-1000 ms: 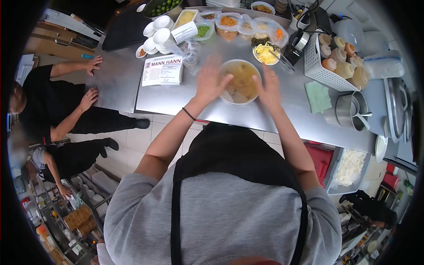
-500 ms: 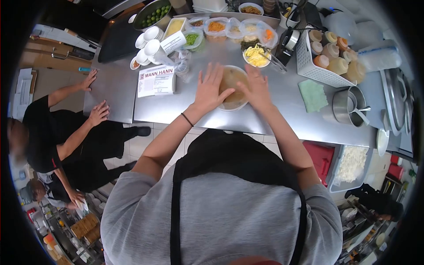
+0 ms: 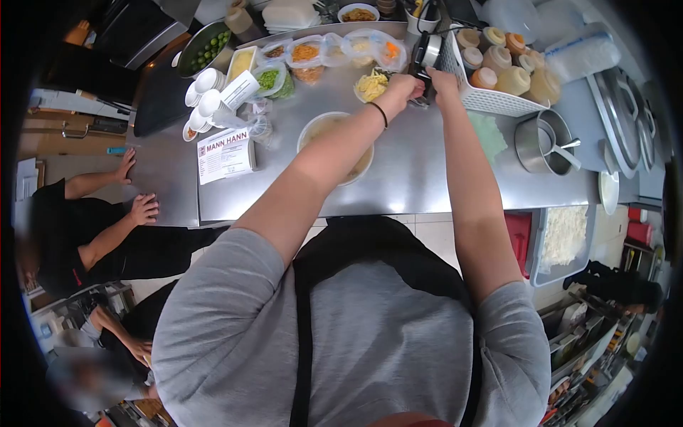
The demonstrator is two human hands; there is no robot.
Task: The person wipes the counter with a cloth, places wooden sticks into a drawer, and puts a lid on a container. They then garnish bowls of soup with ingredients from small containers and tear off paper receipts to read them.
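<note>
Both my hands reach to the black tape dispenser at the back of the steel counter. My left hand is at its left side with fingers curled, close to the bowl of yellow strips. At its right side is my right hand, fingers bent down beside the white basket. What either hand grips is too small to make out. A round white bowl of brownish soup stands on the counter, partly hidden under my left forearm.
Bottles stand in a white basket at the right, near a green cloth and metal pots. At the left are paper cups, a printed box and bagged toppings. A co-worker's hands rest on the left counter edge.
Both my hands have left the soup bowl and moved up and right to the tape dispenser. The view has shifted, so the counter items appear further left.
</note>
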